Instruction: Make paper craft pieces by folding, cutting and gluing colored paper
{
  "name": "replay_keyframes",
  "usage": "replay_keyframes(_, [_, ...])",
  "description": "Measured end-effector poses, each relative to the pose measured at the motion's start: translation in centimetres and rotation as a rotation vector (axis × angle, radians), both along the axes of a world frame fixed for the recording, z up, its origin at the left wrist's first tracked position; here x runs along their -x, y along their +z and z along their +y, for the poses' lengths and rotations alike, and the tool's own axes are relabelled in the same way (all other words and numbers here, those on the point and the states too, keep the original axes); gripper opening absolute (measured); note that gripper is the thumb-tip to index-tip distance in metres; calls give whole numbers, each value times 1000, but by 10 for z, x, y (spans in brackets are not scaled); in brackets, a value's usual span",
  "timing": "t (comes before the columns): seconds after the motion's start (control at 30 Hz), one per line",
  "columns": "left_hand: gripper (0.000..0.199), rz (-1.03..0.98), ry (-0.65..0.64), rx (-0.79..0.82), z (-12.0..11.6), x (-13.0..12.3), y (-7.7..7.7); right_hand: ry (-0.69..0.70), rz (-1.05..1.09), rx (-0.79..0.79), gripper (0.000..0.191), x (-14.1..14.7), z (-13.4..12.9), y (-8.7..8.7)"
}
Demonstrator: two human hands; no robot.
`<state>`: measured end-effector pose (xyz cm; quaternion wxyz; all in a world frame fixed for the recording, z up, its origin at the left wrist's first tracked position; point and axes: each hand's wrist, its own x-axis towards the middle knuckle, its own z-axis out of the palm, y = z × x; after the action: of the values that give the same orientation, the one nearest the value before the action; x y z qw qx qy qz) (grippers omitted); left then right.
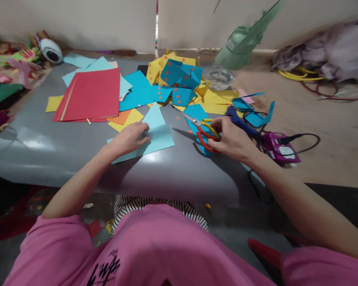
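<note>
My left hand grips a sheet of light blue paper on the grey table, its thumb and fingers at the sheet's left part. The sheet has a pointed upper end and a crease across it. In my right hand is a pair of scissors with red and yellow handles, the metal blades pointing up and left, apart from the sheet. Under the scissors lies a strip of bright blue paper. A blue glue gun rests just beyond my right hand.
Red paper sheets are stacked at left. Folded blue and yellow paper pieces with orange squares sit at the back, beside a green-topped spray bottle. A purple box with black cables lies at right. A white roll-shaped object stands back left.
</note>
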<state>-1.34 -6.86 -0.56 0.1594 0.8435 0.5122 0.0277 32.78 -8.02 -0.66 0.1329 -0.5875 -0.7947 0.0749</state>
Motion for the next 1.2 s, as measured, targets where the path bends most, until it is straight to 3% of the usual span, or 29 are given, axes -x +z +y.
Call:
replay_keyframes(0.3, [31,-32,-131,244,13,17,32,98,276,41,50,-17,-5,13])
replay_keyframes(0.43, [33,-8,-194,300,19,21,36,196,133,145,53,-21,-8,13])
replay_keyframes(0.6, [33,32,-237,296,28,19,39,372,-26,90,59,-22,-4,16])
replay_keyframes(0.93, [32,65,-245,242,41,14,39,481,-108,65,43,9,0,9])
replay_keyframes(1.2, [40,42,-203,113,40,-9,21,522,-194,62,45,17,-1,10])
